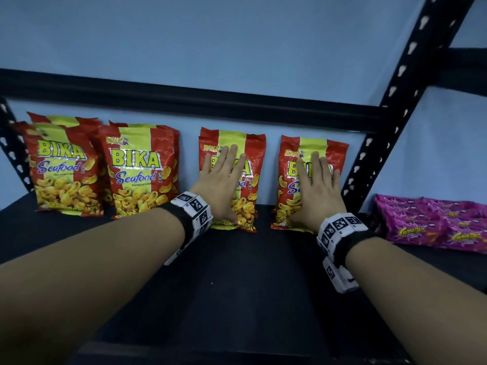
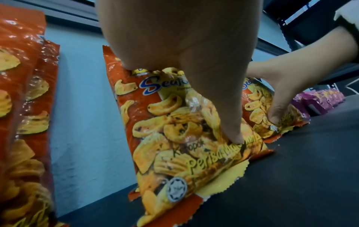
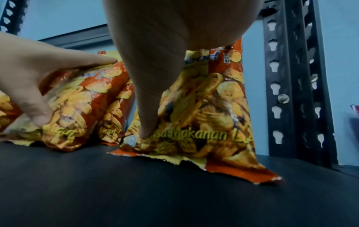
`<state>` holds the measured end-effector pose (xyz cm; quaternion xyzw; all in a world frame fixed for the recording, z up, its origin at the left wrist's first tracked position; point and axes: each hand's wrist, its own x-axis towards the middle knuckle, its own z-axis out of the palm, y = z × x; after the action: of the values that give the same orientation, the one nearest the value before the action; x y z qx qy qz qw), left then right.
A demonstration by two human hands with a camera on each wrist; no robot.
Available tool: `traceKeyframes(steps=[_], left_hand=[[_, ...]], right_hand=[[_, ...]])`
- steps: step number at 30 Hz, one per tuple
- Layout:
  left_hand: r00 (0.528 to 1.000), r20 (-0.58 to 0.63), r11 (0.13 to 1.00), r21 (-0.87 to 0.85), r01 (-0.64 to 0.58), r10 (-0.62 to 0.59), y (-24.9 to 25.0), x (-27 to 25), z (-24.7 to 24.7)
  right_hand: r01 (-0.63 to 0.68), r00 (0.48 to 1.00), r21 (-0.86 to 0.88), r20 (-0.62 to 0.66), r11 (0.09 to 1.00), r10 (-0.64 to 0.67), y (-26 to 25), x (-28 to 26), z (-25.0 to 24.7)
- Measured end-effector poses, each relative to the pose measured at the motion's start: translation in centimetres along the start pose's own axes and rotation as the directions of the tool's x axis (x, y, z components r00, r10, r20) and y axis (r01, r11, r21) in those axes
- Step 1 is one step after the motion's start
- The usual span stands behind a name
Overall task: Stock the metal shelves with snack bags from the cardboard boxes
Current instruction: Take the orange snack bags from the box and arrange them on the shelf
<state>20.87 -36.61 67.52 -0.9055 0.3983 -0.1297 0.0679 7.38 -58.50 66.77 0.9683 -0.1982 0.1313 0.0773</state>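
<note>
Shelf (image 1: 237, 272), black, metal-framed, is carrying four stands of red-and-yellow BIKA Seafood cracker bags, all standing upright along the blue back wall (image 1: 237, 43).

Landmark: slotted black upright post (image 1: 390, 122).

Bag nearest the post (image 1: 334, 156): standing just beside it. The right hand (image 1: 316, 188) is lying flat on its front, grip apart, fingers straight and spread, thumb (image 3: 147, 107) pressing near the bottom seam. Nothing is being clasped.

Second bag from the post (image 1: 253, 154): standing one place further from it, with another bag's top edge showing behind. The left hand (image 1: 224, 180) is pressing flat on it, grip apart, fingers straight, thumb (image 2: 223, 107) touching the lower print.

Third stand of bags (image 1: 142, 169) and fourth stand of bags (image 1: 63, 167): sitting well away from the post, each with more bags behind, untouched.

Purple snack packets (image 1: 434, 222): lying flat on the far side of the post from the BIKA bags.

Wristbands (image 1: 195, 212) with black-and-white markers are sitting on both wrists.
</note>
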Motion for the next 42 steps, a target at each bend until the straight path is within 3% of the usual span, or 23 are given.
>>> traceKeyframes(steps=[20,30,36,40,42], left_hand=[[0.988,-0.079,0.988,0.092,-0.124,0.132,-1.8,2.9,1.5],[0.998,-0.037,0.984,0.176,-0.037,0.044,0.0,1.4,-0.1],[0.999,-0.017,0.991,0.122,-0.050,0.052,0.4,0.2,-0.9],[0.998,0.057,0.996,0.088,-0.004,-0.001,1.5,0.7,-1.5],[0.999,0.034,0.996,0.086,0.017,-0.020,2.5,1.0,-1.9]], right_hand=[[0.088,0.995,-0.096,-0.031,0.992,-0.091,1.6,2.0,1.2],[0.064,0.998,-0.016,0.013,0.998,-0.064,0.7,0.5,-0.6],[-0.055,0.997,0.123,-0.042,0.991,0.060,2.3,-0.6,-1.5],[-0.054,0.999,0.098,0.006,0.994,0.053,3.4,-0.8,-1.2],[-0.031,0.999,0.095,0.019,0.995,0.030,3.8,-0.7,-1.1]])
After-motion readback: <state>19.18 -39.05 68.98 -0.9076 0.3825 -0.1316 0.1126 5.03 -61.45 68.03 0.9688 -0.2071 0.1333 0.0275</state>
